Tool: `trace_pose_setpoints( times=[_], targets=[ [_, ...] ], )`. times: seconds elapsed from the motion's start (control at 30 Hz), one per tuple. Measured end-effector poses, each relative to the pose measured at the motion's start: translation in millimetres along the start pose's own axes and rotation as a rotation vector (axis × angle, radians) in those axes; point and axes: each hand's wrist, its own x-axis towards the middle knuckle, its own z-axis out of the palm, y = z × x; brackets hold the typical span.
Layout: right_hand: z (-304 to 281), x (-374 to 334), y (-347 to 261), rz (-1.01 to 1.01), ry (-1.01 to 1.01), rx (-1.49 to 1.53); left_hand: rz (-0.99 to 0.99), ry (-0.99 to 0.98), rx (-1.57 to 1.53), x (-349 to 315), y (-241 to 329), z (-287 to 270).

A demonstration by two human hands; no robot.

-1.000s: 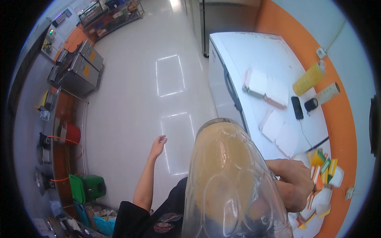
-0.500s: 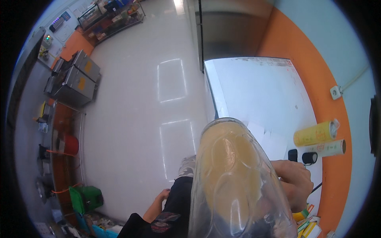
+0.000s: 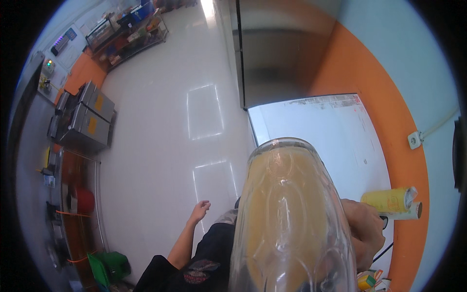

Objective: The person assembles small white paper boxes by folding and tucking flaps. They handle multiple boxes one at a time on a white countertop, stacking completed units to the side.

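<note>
A large clear glass mug (image 3: 287, 209) with dimpled sides, holding a pale yellow-beige drink, is raised close in front of me and tilted. My right hand (image 3: 365, 231) is closed at its right side, and the handle itself is hidden by the fingers and the glass. My left hand (image 3: 199, 211) hangs out over the floor at my side, holding nothing, its fingers loosely apart.
A white-topped chest (image 3: 316, 129) stands ahead, with a yellow roll (image 3: 389, 200) and a pale roll (image 3: 415, 211) at its right. A steel cabinet (image 3: 282, 63) rises behind. Steel fryer-like units (image 3: 90, 119), a red bucket (image 3: 83, 199) and a green bin (image 3: 109, 268) line the left.
My left hand has swung up and forward from beside my leg. The mug stays raised in my right hand, and the room has shifted a little lower in view.
</note>
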Motion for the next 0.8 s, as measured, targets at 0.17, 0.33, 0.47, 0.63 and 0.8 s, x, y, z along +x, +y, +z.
trace_pose_setpoints(
  times=[0.17,0.33,0.47,0.63,0.8],
  targets=[
    [25.2,38.3,12.5,-0.012,0.01,0.064,0.051,-0.033,-0.014,64.2,35.1,-14.6],
    [47.4,63.8,24.9,0.007,-0.001,0.088,-0.094,-0.145,0.12,83.8,-39.3,-8.7],
    [58.2,77.0,27.7,0.054,0.023,0.099,-0.237,-0.31,0.218,70.9,-97.5,-11.8],
    [65.1,84.0,26.9,0.169,0.104,0.119,-0.3,-0.313,0.033,70.9,-110.0,-16.8],
    [82.6,93.3,34.9,0.13,0.226,0.117,-0.351,-0.235,0.017,93.0,-77.6,-19.8]
  ],
)
